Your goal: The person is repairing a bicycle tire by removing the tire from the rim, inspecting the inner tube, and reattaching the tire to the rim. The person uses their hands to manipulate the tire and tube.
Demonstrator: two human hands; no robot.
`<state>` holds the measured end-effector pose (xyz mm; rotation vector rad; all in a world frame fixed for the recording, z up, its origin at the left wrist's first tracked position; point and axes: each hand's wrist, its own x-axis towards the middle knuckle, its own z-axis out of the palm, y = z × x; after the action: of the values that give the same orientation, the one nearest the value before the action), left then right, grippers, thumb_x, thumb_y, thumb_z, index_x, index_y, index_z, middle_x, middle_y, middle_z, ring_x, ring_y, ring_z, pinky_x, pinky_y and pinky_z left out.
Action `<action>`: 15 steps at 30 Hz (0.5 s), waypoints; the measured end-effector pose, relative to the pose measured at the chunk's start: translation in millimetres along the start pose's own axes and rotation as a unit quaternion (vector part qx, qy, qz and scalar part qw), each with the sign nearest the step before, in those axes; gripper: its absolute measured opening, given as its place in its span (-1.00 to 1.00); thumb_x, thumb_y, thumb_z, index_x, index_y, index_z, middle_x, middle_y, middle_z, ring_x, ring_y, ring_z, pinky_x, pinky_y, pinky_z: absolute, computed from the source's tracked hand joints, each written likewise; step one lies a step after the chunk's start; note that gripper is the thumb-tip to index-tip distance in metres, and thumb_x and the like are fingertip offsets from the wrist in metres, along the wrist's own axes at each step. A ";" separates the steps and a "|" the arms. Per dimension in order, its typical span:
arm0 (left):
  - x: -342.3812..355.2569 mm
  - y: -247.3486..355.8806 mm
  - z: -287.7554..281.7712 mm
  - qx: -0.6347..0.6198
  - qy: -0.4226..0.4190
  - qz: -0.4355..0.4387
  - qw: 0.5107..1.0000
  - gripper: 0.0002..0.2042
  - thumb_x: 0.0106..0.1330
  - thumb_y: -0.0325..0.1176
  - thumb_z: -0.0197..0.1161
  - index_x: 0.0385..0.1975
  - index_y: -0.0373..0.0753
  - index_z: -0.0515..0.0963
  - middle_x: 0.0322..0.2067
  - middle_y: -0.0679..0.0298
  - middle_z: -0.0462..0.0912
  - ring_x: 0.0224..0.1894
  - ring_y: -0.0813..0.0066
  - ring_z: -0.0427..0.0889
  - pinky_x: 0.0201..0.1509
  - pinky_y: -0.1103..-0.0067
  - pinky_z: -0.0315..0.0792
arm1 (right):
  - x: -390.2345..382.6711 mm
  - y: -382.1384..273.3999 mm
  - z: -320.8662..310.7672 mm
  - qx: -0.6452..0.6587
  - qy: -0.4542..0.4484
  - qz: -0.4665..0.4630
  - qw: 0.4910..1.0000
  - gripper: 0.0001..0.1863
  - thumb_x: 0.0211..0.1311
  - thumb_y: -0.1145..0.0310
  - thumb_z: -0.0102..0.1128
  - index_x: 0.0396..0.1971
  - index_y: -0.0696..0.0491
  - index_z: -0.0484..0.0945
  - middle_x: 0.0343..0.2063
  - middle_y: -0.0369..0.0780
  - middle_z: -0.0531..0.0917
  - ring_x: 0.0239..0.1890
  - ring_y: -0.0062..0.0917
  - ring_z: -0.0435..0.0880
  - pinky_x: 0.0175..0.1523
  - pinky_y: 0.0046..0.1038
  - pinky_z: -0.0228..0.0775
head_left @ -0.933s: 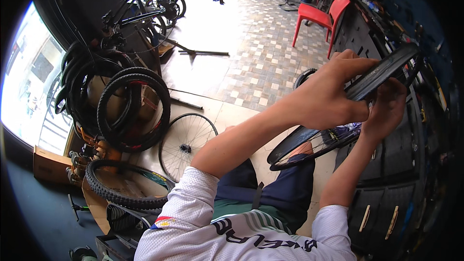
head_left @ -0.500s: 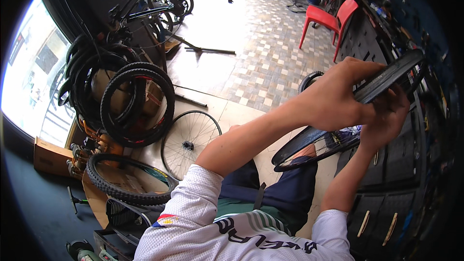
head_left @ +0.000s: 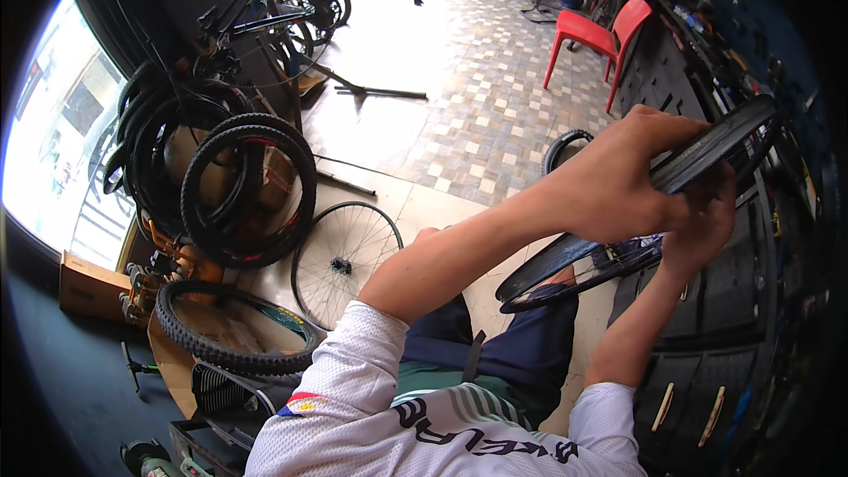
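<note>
Brought nearer since the first earlier frame to the thumb of the bare left hand [head_left: 632,178]: the bare right hand [head_left: 698,234]. Clamping the left fingers over a thin black rubber tyre [head_left: 720,143] on a spoked wheel [head_left: 609,265], thumb on the near side. Coming up from below with the right hand, close under that same tyre; can't tell the exact hold of the right fingers, partly hidden there. Keeping the wheel tilted, out to the right, its lower end overlapping dark blue shorts [head_left: 534,336] in view. Over to the left, spotting a black knobby tyre with red marks [head_left: 199,230], upright, near a bare black-rimmed spoked wheel [head_left: 338,265]. Closer in, another black knobby tyre [head_left: 234,360] above brown cardboard [head_left: 174,371]. Farther off, catching a red plastic chair [head_left: 590,31] on patterned tiles [head_left: 495,97].
</note>
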<state>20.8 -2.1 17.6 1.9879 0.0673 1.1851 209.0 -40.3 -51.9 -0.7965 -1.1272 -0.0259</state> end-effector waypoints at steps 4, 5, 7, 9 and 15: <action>-0.1 11.4 -4.1 -0.032 -0.024 -0.048 0.998 -0.32 -0.08 -0.44 0.35 0.19 -0.48 0.46 -0.08 -0.06 0.63 0.04 0.14 0.62 0.21 0.39 0.42 | -4.7 -10.4 0.4 -0.025 -0.019 -0.077 0.997 -0.74 0.40 0.49 0.18 0.03 0.21 0.46 -0.34 -0.18 0.66 -0.40 -0.60 0.63 -0.37 -0.62 0.43; -3.5 3.7 1.2 0.028 0.002 0.018 0.999 -0.32 -0.08 -0.46 0.33 0.19 -0.48 0.46 -0.08 -0.04 0.62 0.04 0.17 0.61 0.21 0.42 0.40 | -2.3 -10.8 1.4 -0.011 -0.009 -0.073 0.997 -0.77 0.41 0.49 0.17 0.00 0.19 0.47 -0.35 -0.18 0.66 -0.43 -0.59 0.63 -0.42 -0.62 0.41; -3.1 4.8 -0.3 0.064 -0.023 -0.028 0.997 -0.31 -0.08 -0.48 0.33 0.19 -0.49 0.45 -0.04 0.00 0.57 0.05 0.22 0.57 0.19 0.46 0.39 | 3.9 -8.3 1.2 0.015 0.009 -0.043 0.999 -0.83 0.43 0.50 0.15 -0.05 0.16 0.48 -0.36 -0.20 0.66 -0.49 -0.59 0.63 -0.52 -0.62 0.38; -1.4 2.7 -1.3 0.054 -0.031 -0.012 0.998 -0.33 -0.06 -0.54 0.30 0.20 -0.49 0.44 -0.01 0.04 0.53 0.05 0.28 0.53 0.16 0.50 0.38 | 6.7 -14.6 6.2 0.030 0.021 0.024 0.999 -0.88 0.42 0.43 0.19 -0.14 0.12 0.51 -0.42 -0.26 0.65 -0.53 -0.63 0.61 -0.56 -0.64 0.31; -0.3 11.3 0.7 -0.081 -0.010 -0.150 0.985 -0.35 0.00 -0.61 0.25 0.24 -0.50 0.41 -0.05 0.13 0.57 -0.14 0.52 0.58 -0.06 0.61 0.46 | -0.9 -14.8 7.4 0.076 -0.057 0.047 0.994 -0.76 0.29 0.35 0.40 -0.16 0.12 0.60 -0.46 -0.36 0.63 -0.52 -0.80 0.49 -0.44 -0.68 0.27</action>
<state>17.3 -10.3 24.6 1.7743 0.2436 0.9447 196.8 -47.1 -43.1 -0.7201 -1.1835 0.1841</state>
